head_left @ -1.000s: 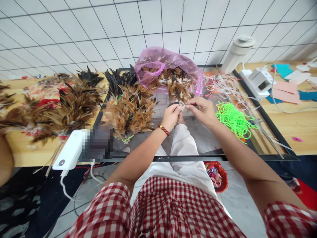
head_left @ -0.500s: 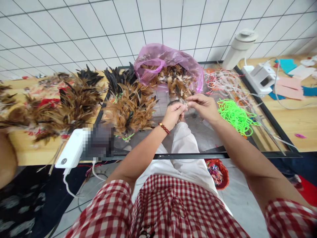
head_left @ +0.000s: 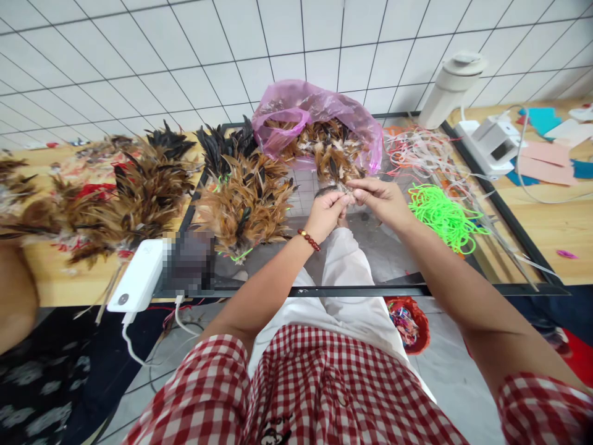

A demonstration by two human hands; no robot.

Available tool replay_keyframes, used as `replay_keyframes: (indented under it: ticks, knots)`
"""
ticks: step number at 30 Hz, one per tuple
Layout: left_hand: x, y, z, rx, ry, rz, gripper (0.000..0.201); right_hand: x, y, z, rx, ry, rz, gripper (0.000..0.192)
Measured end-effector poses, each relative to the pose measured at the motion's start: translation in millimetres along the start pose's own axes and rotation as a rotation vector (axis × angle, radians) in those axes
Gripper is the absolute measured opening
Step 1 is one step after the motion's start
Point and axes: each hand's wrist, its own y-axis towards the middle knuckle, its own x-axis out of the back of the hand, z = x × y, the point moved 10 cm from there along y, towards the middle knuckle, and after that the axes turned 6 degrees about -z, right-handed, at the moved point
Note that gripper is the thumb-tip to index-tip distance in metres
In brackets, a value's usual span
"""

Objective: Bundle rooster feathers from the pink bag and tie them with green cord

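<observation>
Over the glass-topped frame, my left hand (head_left: 325,215) is closed in a pinch, with a beaded bracelet (head_left: 309,240) at its wrist. My right hand (head_left: 383,201) pinches close beside it, the fingertips of both nearly touching. Small pale-based feathers (head_left: 346,190) are between them; their exact shape is mostly covered by the fingers. Just beyond lies a pink plastic bag (head_left: 319,99), open and spilling brown feathers (head_left: 331,145). To the left of my hands is a heap of tied brown feathers (head_left: 252,204), with black ones (head_left: 227,143) behind it.
Bright green cord (head_left: 445,216) and clear strips (head_left: 426,154) lie at the right. A white bottle (head_left: 451,89) stands by a power strip (head_left: 486,151). At the left are more feather bundles (head_left: 148,191), a white power bank (head_left: 139,275) and another person's arm (head_left: 16,296).
Both hands stay pinched together in nearly the same place, with only slight finger movement. The whole view has shifted a little.
</observation>
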Motion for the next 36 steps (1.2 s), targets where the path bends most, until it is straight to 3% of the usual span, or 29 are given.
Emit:
replay_keyframes:
  ticks: [4, 10, 20, 28, 36]
  knots:
    - [6.6, 2.3, 0.5, -0.021, 0.054, -0.067, 0.035, -1.1, -0.6, -5.8, -0.058, 0.03, -0.002, 0.041]
    - [6.6, 1.9, -3.5, -0.056, 0.123, -0.074, 0.029, 0.4, -0.2, -1.8, -0.025, 0.029, -0.05, 0.028]
    - [0.8, -0.8, -3.9, -0.088, 0.134, -0.012, 0.034, -1.2, -2.8, -11.6, -0.155, 0.13, -0.12, 0.045]
    - [4.1, -3.4, 1.7, 0.062, 0.017, -0.052, 0.026, -0.1, 0.4, -17.6, -0.203, 0.21, -0.108, 0.05]
    - [4.1, -2.6, -0.6, 0.032, 0.023, -0.077, 0.026, 0.2, -0.9, -16.6, -0.171, 0.152, -0.124, 0.041]
